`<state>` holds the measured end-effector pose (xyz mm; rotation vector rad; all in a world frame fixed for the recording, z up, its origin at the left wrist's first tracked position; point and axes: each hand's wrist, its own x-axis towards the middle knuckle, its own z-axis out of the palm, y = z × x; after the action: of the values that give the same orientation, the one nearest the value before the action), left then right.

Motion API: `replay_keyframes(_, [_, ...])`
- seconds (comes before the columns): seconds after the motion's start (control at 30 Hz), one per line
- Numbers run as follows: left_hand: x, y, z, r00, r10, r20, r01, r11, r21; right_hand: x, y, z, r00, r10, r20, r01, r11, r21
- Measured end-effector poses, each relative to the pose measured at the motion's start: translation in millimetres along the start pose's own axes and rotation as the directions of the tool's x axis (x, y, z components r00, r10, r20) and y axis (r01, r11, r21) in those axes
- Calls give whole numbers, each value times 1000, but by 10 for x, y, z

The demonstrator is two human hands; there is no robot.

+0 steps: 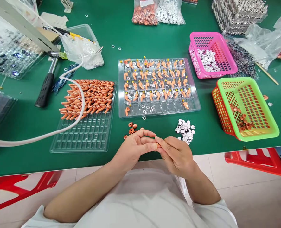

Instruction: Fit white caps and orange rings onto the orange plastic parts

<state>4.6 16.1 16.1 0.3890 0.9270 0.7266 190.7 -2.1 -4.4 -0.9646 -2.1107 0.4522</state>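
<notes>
My left hand (140, 144) and my right hand (175, 153) meet at the table's front edge, fingertips pinched together. Between them a small copper-orange part (158, 145) shows only in part; the fingers cover the rest. Beside my left hand lie several round copper-orange caps (131, 130). Just beyond my right hand is a loose pile of white discs (186, 128). Farther back, a clear compartment tray (158, 87) holds curved orange pieces, many with small yellow tabs. To the left, another clear tray (82, 134) carries packed rows of orange pieces (90, 95).
A pink basket (228, 65) holds white discs; a green basket (271, 126) nested in a red one holds copper caps. A hammer (47, 82) and white hose (83, 101) lie left. Filled bags (145, 12) and stacked trays (237, 15) stand behind. Red stools (259, 161) flank me.
</notes>
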Motion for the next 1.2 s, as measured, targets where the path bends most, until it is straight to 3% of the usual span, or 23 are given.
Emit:
replay_keyframes(0.13, [1,-28,5,998,42,-42,-40,998,51,-10,-1,13,999,-6,-34,6,1000,-4])
replay_keyframes(0.33, [-75,-74,39,957,274,-95,-228,912,340,-20,12,-11,999,48,-26,-46,998,49])
replay_keyframes(0.4, [-106,-96,44,922,386,-33,-321,809,491,-15,9,-27,998,62,-33,-60,996,66])
replay_keyframes(0.5, [-124,-140,41,819,564,101,-463,546,698,-7,1,-32,996,76,-42,-72,993,94])
replay_keyframes(0.6, [-106,-190,29,715,666,213,-535,325,780,3,-5,-16,994,95,-56,-88,988,124])
replay_keyframes(0.67, [-86,-219,20,675,691,257,-561,255,788,12,-8,-4,992,112,-65,-102,986,130])
replay_keyframes(0.83, [-54,-255,27,700,679,222,-536,295,791,33,-39,23,984,149,-93,-139,985,104])
replay_keyframes(1.0, [-66,-252,71,649,738,186,-569,307,763,40,-78,47,975,174,-136,-161,982,102])
replay_keyframes(1.07, [-76,-218,76,687,711,149,-561,389,731,39,-80,42,974,178,-136,-165,981,102])
replay_keyframes(1.2, [-64,-98,50,862,502,74,-457,703,545,41,-67,0,977,181,-116,-166,977,132])
